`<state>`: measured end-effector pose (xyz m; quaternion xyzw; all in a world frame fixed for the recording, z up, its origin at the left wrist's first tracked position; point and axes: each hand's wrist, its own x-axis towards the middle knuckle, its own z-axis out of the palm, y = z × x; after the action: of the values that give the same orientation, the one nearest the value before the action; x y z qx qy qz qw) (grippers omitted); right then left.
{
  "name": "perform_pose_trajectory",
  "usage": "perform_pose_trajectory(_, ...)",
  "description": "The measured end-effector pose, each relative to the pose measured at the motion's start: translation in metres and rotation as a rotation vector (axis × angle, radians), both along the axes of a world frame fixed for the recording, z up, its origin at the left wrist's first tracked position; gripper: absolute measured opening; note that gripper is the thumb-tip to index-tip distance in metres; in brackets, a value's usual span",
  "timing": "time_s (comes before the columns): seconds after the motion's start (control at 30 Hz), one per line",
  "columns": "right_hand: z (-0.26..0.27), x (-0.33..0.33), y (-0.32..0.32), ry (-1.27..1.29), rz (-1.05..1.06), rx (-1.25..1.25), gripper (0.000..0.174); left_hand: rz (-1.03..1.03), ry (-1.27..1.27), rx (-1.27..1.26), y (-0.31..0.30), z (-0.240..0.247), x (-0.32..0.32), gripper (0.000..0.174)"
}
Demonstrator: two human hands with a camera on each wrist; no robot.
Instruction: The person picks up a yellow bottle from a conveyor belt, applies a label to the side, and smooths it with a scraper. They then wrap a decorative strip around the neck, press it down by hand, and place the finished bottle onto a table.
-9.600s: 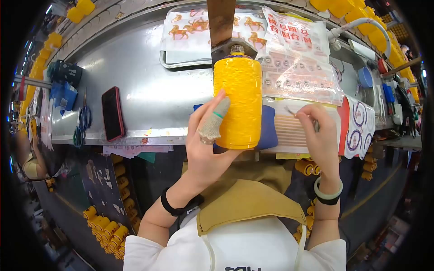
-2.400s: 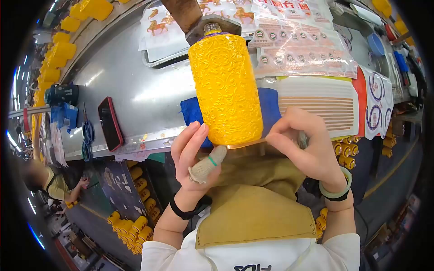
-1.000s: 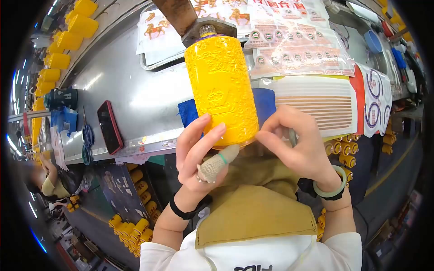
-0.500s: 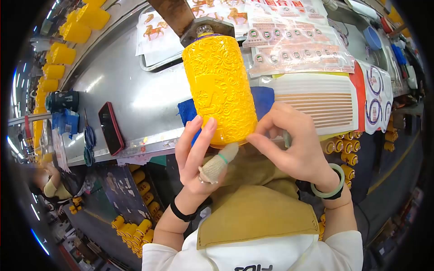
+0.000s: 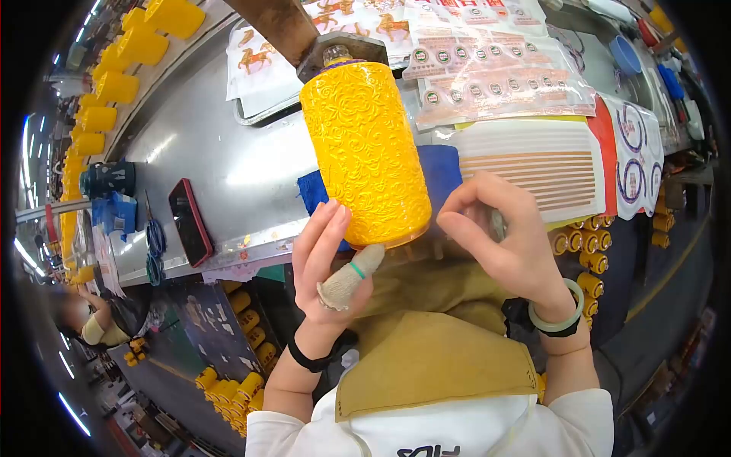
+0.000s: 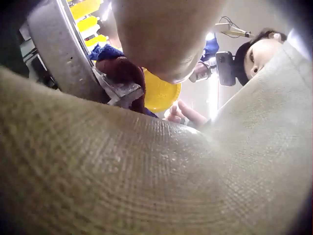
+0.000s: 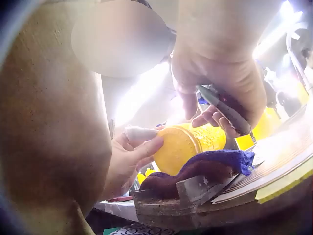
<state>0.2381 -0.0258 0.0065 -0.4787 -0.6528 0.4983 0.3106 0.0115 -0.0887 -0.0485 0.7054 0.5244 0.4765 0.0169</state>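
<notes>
A yellow embossed bottle [image 5: 365, 152] hangs neck-up from a metal bracket [image 5: 335, 49], its base toward me. My left hand [image 5: 324, 266] grips the base: two fingertips lie on its lower left side, a finger in a knitted finger cot [image 5: 350, 280] is at the base edge, and the thumb presses the base in the right wrist view. A copper-coloured band [image 5: 407, 238] runs along the base edge. My right hand [image 5: 506, 236] is just right of the base, thumb and index finger brought together. Dark tweezers [image 7: 226, 110] are tucked in its curled fingers.
A blue cloth [image 5: 442, 171] lies behind the bottle. To the right is a sheet of copper-coloured strips [image 5: 533, 179], with decal sheets [image 5: 495, 91] beyond. A phone [image 5: 190, 222] and scissors [image 5: 154, 247] lie left. Yellow bottles [image 5: 236, 392] are stacked below.
Earlier my right hand held the tweezers over the strip sheet; then it came to the bottle's base. The bottle has turned, showing different relief. The right fingertips have just moved slightly away from it.
</notes>
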Motion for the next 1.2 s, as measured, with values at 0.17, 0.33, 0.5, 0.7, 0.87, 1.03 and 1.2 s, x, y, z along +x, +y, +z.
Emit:
perform_pose_trajectory(0.17, -0.006, -0.001, -0.004, 0.081, -0.042, -0.039, 0.009, -0.101, 0.125, 0.041, 0.002, 0.006, -0.004, 0.022)
perform_pose_trajectory(0.33, -0.001, -0.003, -0.007, 0.126, -0.019, -0.153, 0.013, -0.14, 0.138, -0.006, 0.0, 0.009, -0.01, 0.03)
perform_pose_trajectory(0.5, -0.013, 0.003, -0.009, 0.197, -0.002, 0.06, 0.024, -0.148, 0.165, -0.014, 0.0, 0.008, -0.01, 0.038)
perform_pose_trajectory(0.7, -0.012, 0.005, -0.007, 0.242, 0.021, 0.016, 0.019, -0.14, 0.216, -0.037, 0.001, 0.012, -0.008, 0.043)
perform_pose_trajectory(0.87, -0.001, -0.015, -0.015, -0.004, -0.099, 0.208, 0.019, -0.204, 0.043, 0.008, 0.001, -0.003, -0.015, 0.034)
perform_pose_trajectory(1.03, 0.001, -0.016, -0.012, -0.18, -0.008, 0.379, 0.016, -0.217, 0.052, 0.027, 0.001, 0.0, -0.014, 0.028)
perform_pose_trajectory(1.2, 0.0, -0.02, -0.012, -0.094, 0.008, 0.351, 0.019, -0.201, 0.054, 0.04, 0.004, 0.0, -0.012, 0.028)
